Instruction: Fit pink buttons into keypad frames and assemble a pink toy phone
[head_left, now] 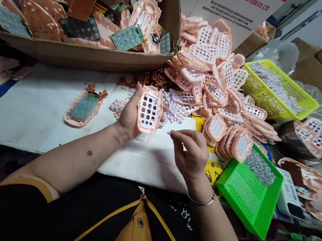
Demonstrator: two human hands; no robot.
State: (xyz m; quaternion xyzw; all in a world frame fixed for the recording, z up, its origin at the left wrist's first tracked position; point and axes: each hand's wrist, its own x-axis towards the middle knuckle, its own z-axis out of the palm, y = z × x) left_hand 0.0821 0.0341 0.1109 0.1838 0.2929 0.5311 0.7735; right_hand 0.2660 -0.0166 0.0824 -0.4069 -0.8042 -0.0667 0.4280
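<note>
My left hand (131, 111) grips a pink plastic shell (149, 110), a housing half with a white inner plate full of round holes. Just right of it, my right hand (189, 152) pinches something small and pale between thumb and fingertip, too small to name. Beyond both hands lies a spread of small pale button pieces (178, 105), partly hidden by the held shell. On the white work surface (34, 131) to the left rests another pink shell (82, 106) with a blurred greenish middle and brown antler-shaped pieces on top.
A cardboard box (97, 57) of shells and circuit boards stands at back left. Perforated pink shells (213, 71) are heaped at back right, near a yellow basket (278, 89). A green tray (247, 194) with small metal pieces sits by my right forearm. Brown pieces (152, 79) lie behind.
</note>
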